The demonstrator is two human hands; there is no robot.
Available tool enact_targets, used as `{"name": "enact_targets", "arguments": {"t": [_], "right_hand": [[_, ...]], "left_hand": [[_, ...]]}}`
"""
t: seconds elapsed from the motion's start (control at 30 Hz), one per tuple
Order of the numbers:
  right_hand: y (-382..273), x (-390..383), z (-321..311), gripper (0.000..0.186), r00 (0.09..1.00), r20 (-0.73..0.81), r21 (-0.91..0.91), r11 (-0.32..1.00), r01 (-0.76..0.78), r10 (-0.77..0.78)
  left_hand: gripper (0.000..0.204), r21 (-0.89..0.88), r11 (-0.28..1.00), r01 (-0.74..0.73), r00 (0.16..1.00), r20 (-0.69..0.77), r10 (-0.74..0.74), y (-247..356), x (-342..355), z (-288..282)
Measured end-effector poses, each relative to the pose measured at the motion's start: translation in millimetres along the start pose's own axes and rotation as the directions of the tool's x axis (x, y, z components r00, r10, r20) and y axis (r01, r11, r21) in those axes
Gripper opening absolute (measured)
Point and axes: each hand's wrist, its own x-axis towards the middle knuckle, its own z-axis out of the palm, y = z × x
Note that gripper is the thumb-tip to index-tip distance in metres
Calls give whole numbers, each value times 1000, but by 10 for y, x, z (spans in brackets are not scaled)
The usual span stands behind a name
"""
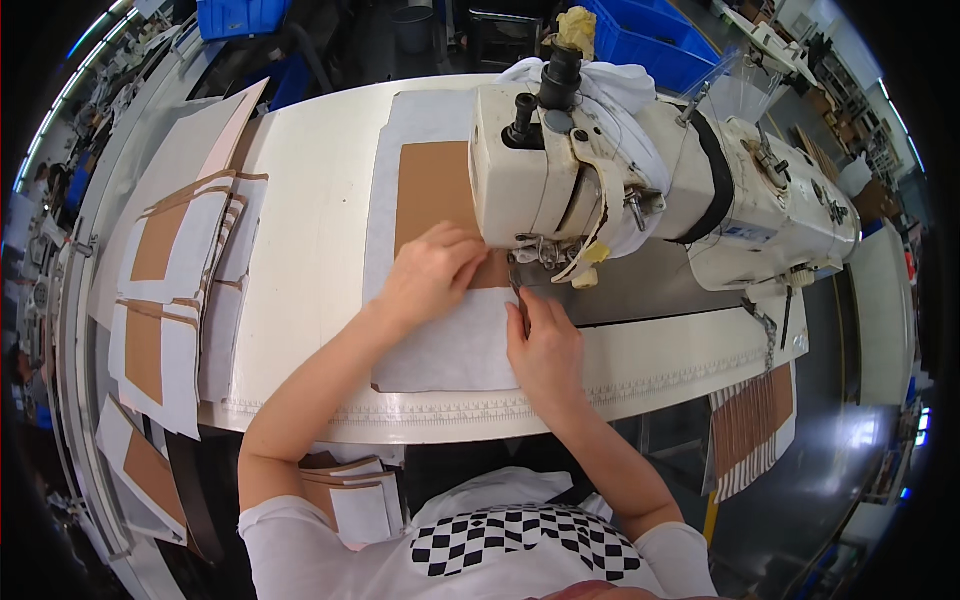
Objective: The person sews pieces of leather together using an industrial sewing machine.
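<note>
Near the middle of the white desk (300, 260), a white sheet (440, 340) with a brown card panel (432, 190) on it lies flat, running from the far edge under the head of the cream sewing machine (620, 190). At the needle, the left hand (432, 272) presses down on the seam where brown meets white, fingers curled and flat on the material, gripping nothing apart from it. Just beside it, the right hand (545, 345) rests on the sheet's right edge, its fingertips pinched together near the presser foot; whether it holds a small tool or only the sheet's edge cannot be told.

Along the left edge of the desk, stacks of cut pieces (175, 300), white with brown rectangles, overlap one another in a fanned row reaching the near left corner. Between these stacks and the sheet a bare strip of desk is open. A printed ruler strip (640, 385) runs along the near edge. Off the near right corner hangs a bundle of brown and white strips (750, 425). Beyond the far edge stand blue bins (650, 40).
</note>
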Motion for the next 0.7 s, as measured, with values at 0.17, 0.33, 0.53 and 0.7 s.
{"name": "enact_targets", "arguments": {"t": [0.17, 0.33, 0.53, 0.7], "right_hand": [[-52, 61, -23, 14, 999, 36, -27, 999, -23, 24], [-7, 105, 32, 12, 998, -4, -135, 989, 67, -68], [120, 87, 68, 11, 986, -2, -91, 982, 165, -166], [48, 47, 50, 11, 980, 17, -160, 967, 198, -197]], "left_hand": [[29, -38, 964, 264, 910, 342, -235, -501, 587, -59], [73, -110, 931, 348, 715, 673, -188, -654, 861, 33], [69, -224, 941, 255, 823, 561, -90, -864, 760, 201], [58, -197, 945, 261, 819, 563, -109, -910, 780, 280]]}}
